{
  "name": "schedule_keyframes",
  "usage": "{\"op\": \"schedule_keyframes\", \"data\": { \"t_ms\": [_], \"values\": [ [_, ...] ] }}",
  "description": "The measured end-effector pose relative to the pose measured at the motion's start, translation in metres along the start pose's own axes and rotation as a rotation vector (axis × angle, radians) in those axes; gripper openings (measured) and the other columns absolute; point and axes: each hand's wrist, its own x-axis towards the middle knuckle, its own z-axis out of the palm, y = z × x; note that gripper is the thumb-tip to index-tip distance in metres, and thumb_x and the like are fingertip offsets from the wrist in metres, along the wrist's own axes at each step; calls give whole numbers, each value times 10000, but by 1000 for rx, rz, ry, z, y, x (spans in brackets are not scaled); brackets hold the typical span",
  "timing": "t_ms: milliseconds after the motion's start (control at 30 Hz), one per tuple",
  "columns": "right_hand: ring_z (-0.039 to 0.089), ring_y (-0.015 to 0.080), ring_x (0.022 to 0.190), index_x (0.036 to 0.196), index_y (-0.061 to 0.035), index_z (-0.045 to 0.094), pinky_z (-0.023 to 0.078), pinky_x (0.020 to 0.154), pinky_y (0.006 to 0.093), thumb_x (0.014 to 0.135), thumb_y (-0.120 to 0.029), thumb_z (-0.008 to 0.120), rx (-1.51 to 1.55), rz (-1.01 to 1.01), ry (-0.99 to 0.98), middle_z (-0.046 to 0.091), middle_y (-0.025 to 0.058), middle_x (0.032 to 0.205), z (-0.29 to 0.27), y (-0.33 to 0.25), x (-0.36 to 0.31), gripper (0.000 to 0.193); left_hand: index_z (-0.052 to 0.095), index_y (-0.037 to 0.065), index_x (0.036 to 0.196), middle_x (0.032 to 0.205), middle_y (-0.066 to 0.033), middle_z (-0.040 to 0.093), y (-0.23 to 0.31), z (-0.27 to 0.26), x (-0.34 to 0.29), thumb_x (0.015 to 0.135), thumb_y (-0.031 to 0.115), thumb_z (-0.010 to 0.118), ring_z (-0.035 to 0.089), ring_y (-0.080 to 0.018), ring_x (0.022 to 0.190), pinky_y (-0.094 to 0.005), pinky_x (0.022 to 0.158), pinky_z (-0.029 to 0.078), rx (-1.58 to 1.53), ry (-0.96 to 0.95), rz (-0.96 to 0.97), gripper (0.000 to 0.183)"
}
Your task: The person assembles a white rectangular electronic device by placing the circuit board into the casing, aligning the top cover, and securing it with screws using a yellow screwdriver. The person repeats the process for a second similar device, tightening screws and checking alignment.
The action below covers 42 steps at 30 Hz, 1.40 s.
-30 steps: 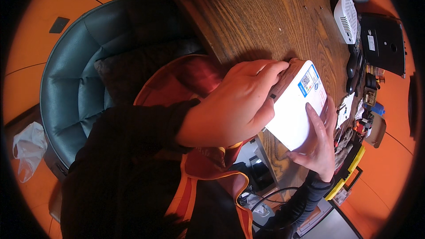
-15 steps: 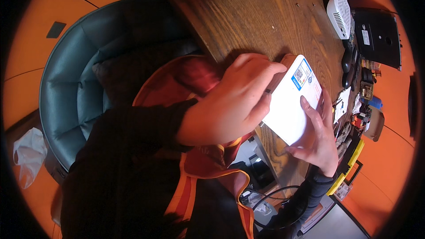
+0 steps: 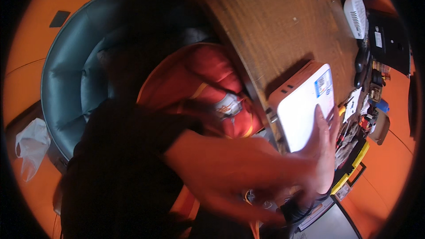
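Observation:
A flat white electronic box [image 3: 301,117] with rounded corners, a blue-and-white label and small slots in its side is tilted at the edge of the wooden table [image 3: 274,22]. My right hand [image 3: 322,144] grips its right side, thumb on the white face, with some fingers hidden behind. Off the box, my left hand [image 3: 261,172] crosses low in front of my right wrist, its fingers smeared by motion. Whether it touches that wrist I cannot make out. Beneath my arms lies a red cloth garment [image 3: 186,73] with orange trim.
A teal padded chair [image 3: 66,79] stands at the left, near a white plastic bag [image 3: 34,144]. Along the table's far right side are a white vented device [image 3: 355,13], a black panel [image 3: 389,40], small clutter and a yellow-edged case [image 3: 352,166].
My left hand has left the box's left edge and swung down and right toward my right wrist. The box and my right hand sit slightly lower and further right in view.

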Motion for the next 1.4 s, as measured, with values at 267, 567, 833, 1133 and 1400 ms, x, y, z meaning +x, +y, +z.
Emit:
{"op": "schedule_keyframes", "data": {
  "t_ms": [267, 567, 833, 1133, 1400],
  "values": [
    [160, 426, 1346, 1416, -84, 287, 222, 1073, 506, 491, -637, 769, -71, -25, -88, 64, 281, 1435, -1, 7, 0, 1181, 596, 57, 983, 854, -72, 609, -4, 47, 45, 813, 179, 639, 580, -143, 657, -297, 561, 468, -410, -69, 128, 213],
    [301, 479, 1273, 1377, -158, 386, 353, 983, 549, 497, -645, 753, -96, -76, 20, 171, 282, 1408, 6, 13, 0, 1070, 605, 58, 960, 817, -71, 607, -10, 54, 48, 810, 175, 627, 562, -137, 622, -292, 531, 451, -496, -41, 158, 192],
    [306, 471, 1273, 1380, -164, 383, 353, 981, 549, 514, -596, 763, 29, -84, 47, 162, 274, 1414, 8, 15, -1, 1040, 614, 58, 940, 785, -70, 604, -12, 57, 53, 806, 172, 616, 546, -132, 590, -288, 505, 435, -512, -18, 171, 175],
    [110, 389, 1369, 1418, -114, 297, 179, 1091, 479, 459, -508, 837, -7, -36, -71, 17, 235, 1466, 2, 15, -2, 1169, 623, 59, 917, 748, -68, 601, -14, 48, 48, 803, 168, 604, 528, -127, 555, -283, 476, 417, -499, -4, 179, 159],
    [128, 411, 1362, 1422, -123, 290, 184, 1082, 498, 454, -533, 826, -15, -29, -61, 43, 250, 1462, 2, 12, -3, 1180, 631, 59, 897, 716, -67, 599, -15, 45, 48, 799, 164, 593, 512, -122, 524, -278, 449, 402, -460, 10, 185, 149]
  ]
}}
